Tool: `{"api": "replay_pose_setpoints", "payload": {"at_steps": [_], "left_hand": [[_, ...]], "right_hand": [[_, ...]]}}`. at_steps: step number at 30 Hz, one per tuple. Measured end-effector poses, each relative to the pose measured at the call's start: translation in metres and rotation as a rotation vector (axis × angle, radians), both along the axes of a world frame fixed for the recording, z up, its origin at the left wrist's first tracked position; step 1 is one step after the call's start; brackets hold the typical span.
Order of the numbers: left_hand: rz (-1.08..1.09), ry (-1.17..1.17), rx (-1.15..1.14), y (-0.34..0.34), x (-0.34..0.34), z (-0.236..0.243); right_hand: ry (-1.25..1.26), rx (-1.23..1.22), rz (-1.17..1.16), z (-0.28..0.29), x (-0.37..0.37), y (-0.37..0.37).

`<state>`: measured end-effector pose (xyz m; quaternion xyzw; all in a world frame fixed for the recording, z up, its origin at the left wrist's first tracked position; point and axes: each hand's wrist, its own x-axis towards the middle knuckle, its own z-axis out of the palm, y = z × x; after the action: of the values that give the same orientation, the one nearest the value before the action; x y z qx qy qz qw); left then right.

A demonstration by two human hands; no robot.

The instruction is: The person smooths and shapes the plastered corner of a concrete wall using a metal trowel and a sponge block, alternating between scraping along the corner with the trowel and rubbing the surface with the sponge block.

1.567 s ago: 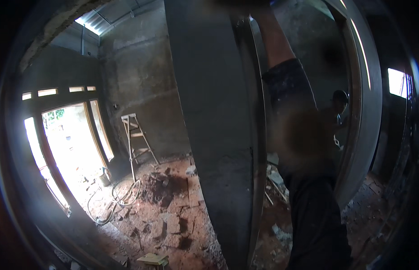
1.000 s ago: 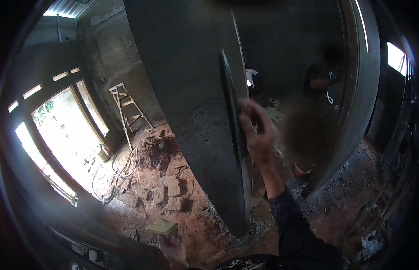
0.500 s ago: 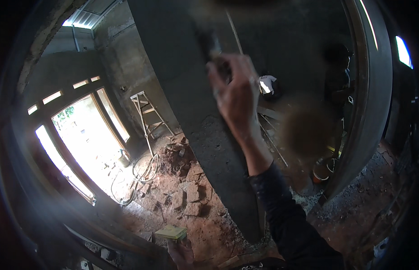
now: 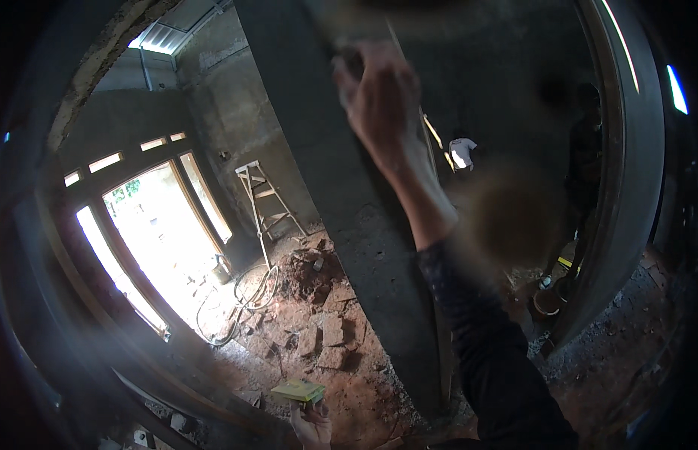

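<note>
My right hand is raised against a grey plastered wall face, its fingers curled at the upper part of the surface. Motion blur and shadow hide what those fingers hold. Low in the view, my left hand grips a flat yellow-green block from below, its broad top facing up. That block is held over the dirt floor, to the left of the wall's foot.
Broken bricks and a dirt heap lie on the floor at left, near a coiled hose. A wooden stepladder stands beyond. Past the wall are a person in a white shirt and a bucket.
My right hand has moved up along the wall face. My left hand still holds the block, and the whole view has shifted a little.
</note>
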<state>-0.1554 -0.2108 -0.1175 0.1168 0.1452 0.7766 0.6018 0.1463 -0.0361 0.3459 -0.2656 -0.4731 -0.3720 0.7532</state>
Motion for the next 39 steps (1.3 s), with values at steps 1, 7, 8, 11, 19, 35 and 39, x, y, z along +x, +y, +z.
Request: {"api": "replay_pose_setpoints", "payload": {"at_steps": [1, 7, 8, 11, 19, 35, 39], "left_hand": [[-0.002, -0.039, -0.014, -0.007, -0.007, -0.004], [0.009, -0.032, -0.017, -0.013, 0.001, 0.014], [-0.009, -0.033, -0.025, -0.012, 0.003, 0.011], [-0.088, -0.031, 0.011, -0.007, 0.008, 0.005], [0.059, 0.048, -0.116, -0.020, 0.020, 0.036], [0.054, 0.098, -0.055, -0.023, 0.005, -0.011], [0.080, 0.110, -0.096, -0.024, 0.003, -0.015]], "right_hand": [[0.002, -0.006, 0.021, -0.024, -0.020, -0.004], [-0.175, -0.028, 0.242, -0.063, -0.024, -0.017], [-0.068, -0.007, 0.142, -0.037, 0.001, -0.014], [0.032, 0.016, 0.024, -0.027, 0.023, -0.009], [-0.203, -0.130, 0.232, -0.136, -0.017, -0.037], [-0.079, 0.055, 0.026, -0.003, 0.017, -0.019], [0.096, -0.139, -0.042, 0.103, 0.019, -0.035]]}}
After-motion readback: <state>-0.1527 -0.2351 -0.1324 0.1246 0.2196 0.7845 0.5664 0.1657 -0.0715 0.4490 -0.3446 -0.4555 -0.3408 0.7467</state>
